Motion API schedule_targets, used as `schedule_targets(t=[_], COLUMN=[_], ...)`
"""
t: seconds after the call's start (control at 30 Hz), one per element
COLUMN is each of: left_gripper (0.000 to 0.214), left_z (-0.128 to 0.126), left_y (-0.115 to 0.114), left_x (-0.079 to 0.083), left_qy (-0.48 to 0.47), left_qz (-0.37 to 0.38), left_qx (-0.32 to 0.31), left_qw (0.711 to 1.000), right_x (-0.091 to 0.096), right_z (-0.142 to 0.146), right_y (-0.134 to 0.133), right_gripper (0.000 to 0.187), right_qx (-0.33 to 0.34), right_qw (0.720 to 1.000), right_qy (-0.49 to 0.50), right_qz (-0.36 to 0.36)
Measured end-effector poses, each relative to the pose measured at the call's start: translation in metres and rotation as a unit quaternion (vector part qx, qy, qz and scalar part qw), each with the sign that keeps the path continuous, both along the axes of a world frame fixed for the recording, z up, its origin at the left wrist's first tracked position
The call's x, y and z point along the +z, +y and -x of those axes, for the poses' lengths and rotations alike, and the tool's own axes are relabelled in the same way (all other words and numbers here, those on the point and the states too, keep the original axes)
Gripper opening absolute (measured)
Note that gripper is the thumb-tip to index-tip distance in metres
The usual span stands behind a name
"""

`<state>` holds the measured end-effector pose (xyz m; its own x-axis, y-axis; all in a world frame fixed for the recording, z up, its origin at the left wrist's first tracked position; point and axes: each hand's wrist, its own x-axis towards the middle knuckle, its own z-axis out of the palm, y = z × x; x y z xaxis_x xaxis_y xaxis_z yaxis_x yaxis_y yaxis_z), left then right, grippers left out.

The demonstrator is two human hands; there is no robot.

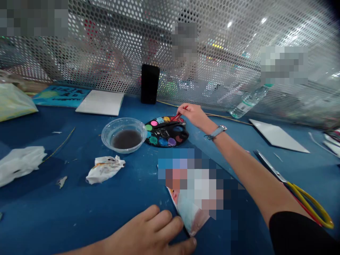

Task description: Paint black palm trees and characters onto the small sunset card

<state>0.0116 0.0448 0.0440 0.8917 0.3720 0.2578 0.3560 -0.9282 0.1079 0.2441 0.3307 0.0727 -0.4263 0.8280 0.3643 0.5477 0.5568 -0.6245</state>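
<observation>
My right hand [190, 112] is closed in a pinch round a thin red paintbrush [177, 116]. The brush's lower end is at the black palette [164, 133], near its red and orange paints. Dabs of several colours ring the palette. My left hand [159, 228] lies low in view, fingers bent, with the near corner of a small painting [190, 209] between forefinger and thumb. Much of the painting is blurred out. Touching the palette's left side is a clear plastic bowl [123, 122] of dark, murky water.
A crumpled, stained tissue [106, 169] lies before the bowl, another tissue [22, 163] farther left. Yellow-handled scissors [300, 194] lie beside my right forearm. A black phone [150, 84] and a tilted water bottle [249, 102] lean on the perforated metal screen [114, 53]. White boards [278, 136] lie about.
</observation>
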Motion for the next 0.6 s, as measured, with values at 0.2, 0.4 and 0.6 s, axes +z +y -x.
schedule_targets(t=[0.2,0.4,0.6], left_gripper=[0.041,0.042,0.042], left_z=[-0.002,0.000,0.000], left_y=[0.002,-0.001,-0.002], left_x=[-0.004,-0.006,-0.001], left_qy=[-0.010,-0.016,-0.008], left_qz=[0.000,0.002,0.002], left_qx=[0.007,0.001,0.004], left_qw=[1.000,1.000,1.000], right_x=[0.006,0.009,0.015], right_z=[0.004,0.005,-0.009], right_y=[0.002,-0.001,0.001], right_gripper=[0.024,0.022,0.026], right_qx=[-0.016,-0.026,-0.038], right_qw=[0.999,0.999,0.999], right_qy=[-0.027,-0.035,0.004], right_qz=[-0.008,-0.009,-0.028])
